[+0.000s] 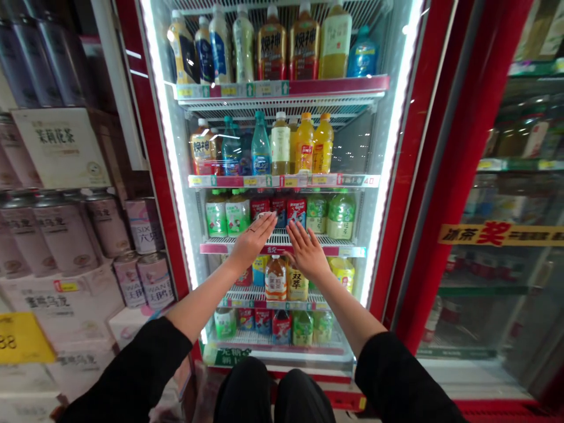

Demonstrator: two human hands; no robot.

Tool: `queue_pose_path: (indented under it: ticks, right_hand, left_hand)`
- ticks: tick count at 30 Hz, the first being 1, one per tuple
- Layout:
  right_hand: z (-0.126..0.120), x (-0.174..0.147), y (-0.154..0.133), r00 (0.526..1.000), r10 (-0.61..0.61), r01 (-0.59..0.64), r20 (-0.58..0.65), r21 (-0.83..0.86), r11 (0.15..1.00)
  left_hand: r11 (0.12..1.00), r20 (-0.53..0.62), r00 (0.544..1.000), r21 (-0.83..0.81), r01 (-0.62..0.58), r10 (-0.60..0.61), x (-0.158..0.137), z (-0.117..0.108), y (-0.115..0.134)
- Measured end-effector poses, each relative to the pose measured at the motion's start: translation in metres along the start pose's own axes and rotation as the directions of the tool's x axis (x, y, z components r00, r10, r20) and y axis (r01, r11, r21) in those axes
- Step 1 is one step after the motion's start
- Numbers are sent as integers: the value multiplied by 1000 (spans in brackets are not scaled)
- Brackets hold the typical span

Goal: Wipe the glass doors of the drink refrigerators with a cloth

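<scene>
Both my arms stretch forward toward a lit drinks fridge with a red frame. My left hand (254,239) is in front of the third shelf, fingers straight and close together, with nothing in it. Beside it, my right hand (308,251) has its fingers extended and slightly apart, also holding nothing. Red drink cartons (296,210) stand just behind the fingertips. Green-labelled bottles (238,212) sit to their left, and green tea bottles (341,214) to their right. Below my hands are an orange-labelled bottle (275,281) and a yellow-labelled bottle (297,285). Whether my fingers touch anything cannot be made out.
Upper shelves carry dark brown bottles (272,47), a blue bottle (362,53) and orange juice bottles (305,144). Stacked cans (64,232) and a white carton (61,147) line the left side. Another fridge with a glass door (493,305) stands at the right.
</scene>
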State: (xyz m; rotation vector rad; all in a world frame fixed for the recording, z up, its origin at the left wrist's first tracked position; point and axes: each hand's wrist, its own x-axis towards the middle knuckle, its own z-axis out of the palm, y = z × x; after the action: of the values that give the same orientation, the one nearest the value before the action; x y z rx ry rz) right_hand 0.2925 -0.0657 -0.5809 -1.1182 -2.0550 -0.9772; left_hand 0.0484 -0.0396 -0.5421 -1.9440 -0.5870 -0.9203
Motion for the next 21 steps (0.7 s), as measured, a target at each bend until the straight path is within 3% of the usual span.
queue_pose_path:
  ticks: [2, 5, 10, 13, 17, 21]
  right_hand:
    - [1, 0, 0, 1000, -4, 4, -10, 4, 1000]
    - [3, -1, 1, 1000, 2, -2, -17, 3, 1000]
    - [13, -3, 5, 996, -20, 18, -83, -17, 1000]
    - [20, -5, 6, 989, -23, 20, -145, -27, 999]
    - [25, -7, 5, 985, -8, 7, -174, -8, 1000]
    - [29, -8, 5, 980, -15, 9, -200, -28, 1000]
  left_hand:
    - [1000, -13, 1000, 3, -24, 24, 14, -2, -13]
    - [998, -66, 996, 1, 66, -66, 25, -2, -23]
    - [966, -103, 960, -24, 258, -260, 13, 7, 3]
    - [977, -50, 976, -37, 208, -210, 9, 10, 19]
    - [993, -3, 995, -68, 98, -98, 24, 8, 12]
    - [961, -112, 956, -89, 261, -270, 30, 6, 0]
